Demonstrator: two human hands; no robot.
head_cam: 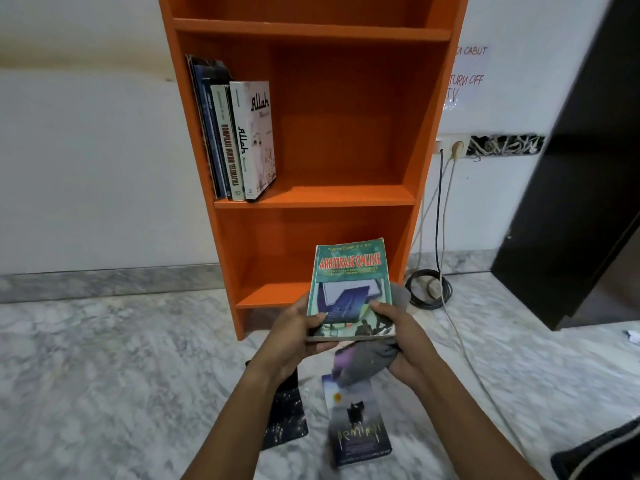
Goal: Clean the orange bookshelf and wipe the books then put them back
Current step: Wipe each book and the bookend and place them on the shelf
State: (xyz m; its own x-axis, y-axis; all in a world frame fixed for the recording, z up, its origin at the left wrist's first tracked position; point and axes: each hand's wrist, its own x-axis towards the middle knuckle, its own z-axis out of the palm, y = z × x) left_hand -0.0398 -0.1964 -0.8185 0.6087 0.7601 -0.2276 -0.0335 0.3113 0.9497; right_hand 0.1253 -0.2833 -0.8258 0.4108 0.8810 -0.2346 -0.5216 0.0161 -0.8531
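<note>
The left hand (294,336) grips the lower left edge of the green book (349,289), thumb on the cover and fingers curled beneath. The right hand (405,344) grips the lower right corner, thumb on the cover, with a grey cloth (367,360) bunched in its palm and showing behind the book's right edge.

Around them, the orange bookshelf (311,133) fills the upper centre of the frame. A row of books (235,143) stands at the left end of its middle shelf, leaning slightly left. On the marble floor (104,358) at the bottom centre lie a dark blue book (356,424) and, just left of it, a black speckled book (287,410) partly hidden by the left forearm. Coiled cables (429,289) sit right of the shelf's foot under a wall socket (453,147), a paper note (467,74) hangs on the wall above, and a dark panel (571,168) fills the right edge.

Both forearms reach up from the bottom edge and converge at centre frame, in front of the bottom shelf.

The green book is held cover up, its long axis running up the frame and tilted slightly right, title end towards the shelf.
</note>
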